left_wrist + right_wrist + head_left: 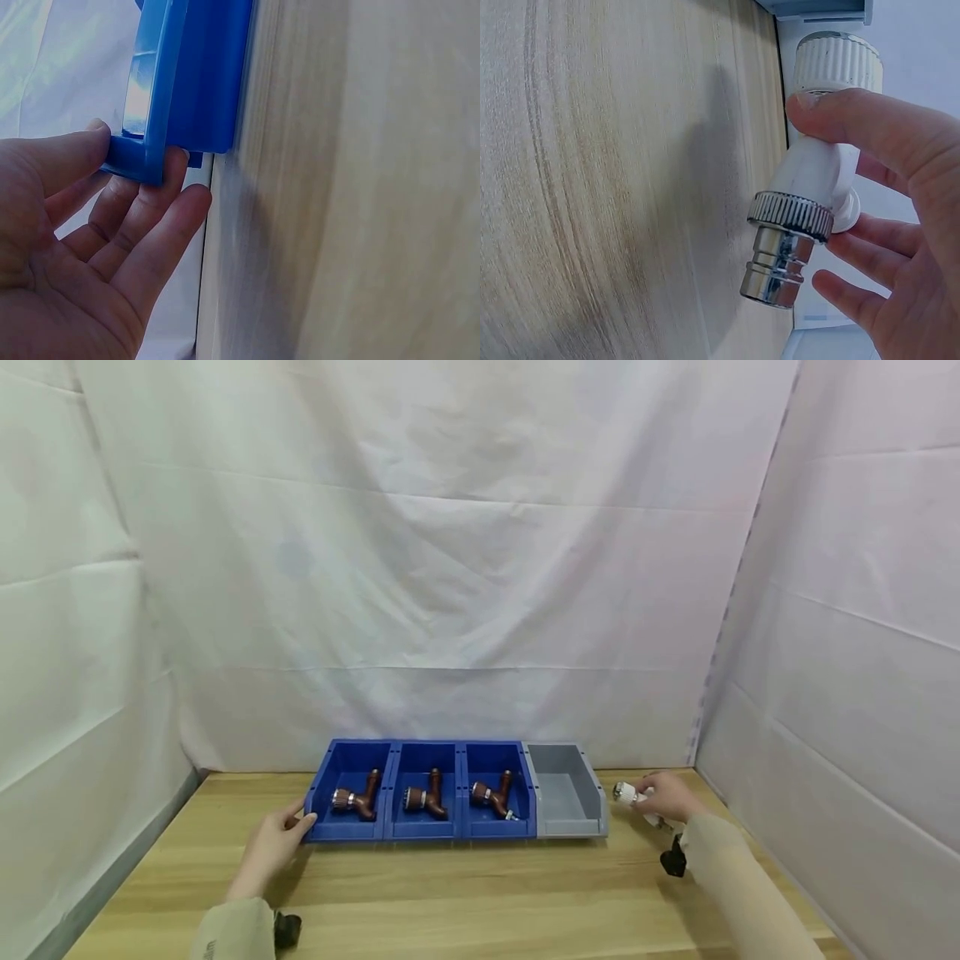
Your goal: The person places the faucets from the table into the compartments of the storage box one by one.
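Observation:
My left hand [273, 843] pinches the front left corner of the leftmost blue bin [347, 832], the thumb on the rim and fingers below in the left wrist view. Off to the right, my right hand [671, 795] grips a white tap [814, 169] by its body, above the wooden table. This tap has a ribbed white knob and a chromed spout with a knurled ring, which points down in the right wrist view. Brown taps lie in the three blue bins: a left one [365, 797], a middle one [427, 797] and a right one [495, 794].
A grey bin [566, 828] adjoins the blue row on its right, between it and my right hand. The bins stand on a wooden table [465, 893] near its back edge. White cloth [480, 568] hangs behind and at both sides.

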{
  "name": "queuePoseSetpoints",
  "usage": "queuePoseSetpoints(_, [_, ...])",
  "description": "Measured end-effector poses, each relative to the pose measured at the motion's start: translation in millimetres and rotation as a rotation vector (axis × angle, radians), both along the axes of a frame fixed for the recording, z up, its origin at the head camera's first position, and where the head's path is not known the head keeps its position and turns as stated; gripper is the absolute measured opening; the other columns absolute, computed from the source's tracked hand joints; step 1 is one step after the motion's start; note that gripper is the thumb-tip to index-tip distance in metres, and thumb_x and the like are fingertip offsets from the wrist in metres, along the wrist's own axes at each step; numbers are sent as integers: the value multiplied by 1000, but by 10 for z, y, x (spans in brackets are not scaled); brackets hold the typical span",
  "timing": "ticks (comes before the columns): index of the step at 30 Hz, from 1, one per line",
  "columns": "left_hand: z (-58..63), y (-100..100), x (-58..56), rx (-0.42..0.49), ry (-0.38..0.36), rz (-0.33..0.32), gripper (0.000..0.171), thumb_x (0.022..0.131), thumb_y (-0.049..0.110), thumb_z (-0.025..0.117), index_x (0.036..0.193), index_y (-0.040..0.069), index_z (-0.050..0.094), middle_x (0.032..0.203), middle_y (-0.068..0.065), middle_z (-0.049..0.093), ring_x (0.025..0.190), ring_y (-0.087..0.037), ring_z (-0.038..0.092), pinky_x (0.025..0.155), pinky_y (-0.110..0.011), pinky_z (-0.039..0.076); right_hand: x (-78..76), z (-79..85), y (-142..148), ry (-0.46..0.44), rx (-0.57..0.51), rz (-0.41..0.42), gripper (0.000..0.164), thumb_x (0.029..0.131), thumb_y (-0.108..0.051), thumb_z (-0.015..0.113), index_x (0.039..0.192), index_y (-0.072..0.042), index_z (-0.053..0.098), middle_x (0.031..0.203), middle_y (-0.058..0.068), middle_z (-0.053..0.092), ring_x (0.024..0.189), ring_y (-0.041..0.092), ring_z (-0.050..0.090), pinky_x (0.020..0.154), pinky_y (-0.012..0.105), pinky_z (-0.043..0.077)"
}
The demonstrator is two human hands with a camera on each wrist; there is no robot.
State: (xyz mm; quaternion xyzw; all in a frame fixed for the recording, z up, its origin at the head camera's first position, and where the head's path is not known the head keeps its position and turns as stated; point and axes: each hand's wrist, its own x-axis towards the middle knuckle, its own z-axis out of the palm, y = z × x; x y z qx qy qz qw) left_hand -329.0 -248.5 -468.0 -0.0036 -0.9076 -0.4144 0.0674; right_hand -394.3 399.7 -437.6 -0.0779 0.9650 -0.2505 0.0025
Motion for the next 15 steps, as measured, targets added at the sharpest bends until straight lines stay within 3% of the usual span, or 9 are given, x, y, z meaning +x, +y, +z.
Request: queuePoseSetpoints(15, [34, -22, 15, 11, -23, -4, 54, 100, 23, 56, 143, -7, 41, 98, -19, 66, 73, -21, 55, 63, -35, 43, 25, 23, -18, 34, 44, 15, 25, 74, -12, 77, 94, 2, 72, 92, 12, 64, 74, 21, 57, 60, 34, 50])
